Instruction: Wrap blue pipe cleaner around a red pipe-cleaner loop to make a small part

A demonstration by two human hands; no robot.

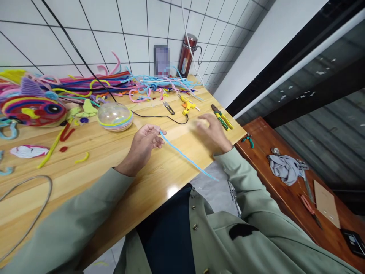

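My left hand (145, 144) pinches one end of a light blue pipe cleaner (185, 156) above the table. The strip slants down to the right, its free end past the table's front edge. Smeared by motion, my right hand (210, 129) is over the table's right part, between a yellow glue gun (186, 105) and yellow-green pliers (222, 117); whether its fingers hold anything is unclear. Left of my left hand stands a clear round plastic shell (115, 116) with yellow, blue and pink strips around it. Small black snips (169, 107) lie behind.
Pipe cleaners (114, 83) pile along the tiled wall, with a colourful fish figure (34, 108) at the left. A phone (161, 61) and a red flask (187, 55) stand at the back. A brown side bench (262, 133) holds a grey cloth (286, 169) and tools.
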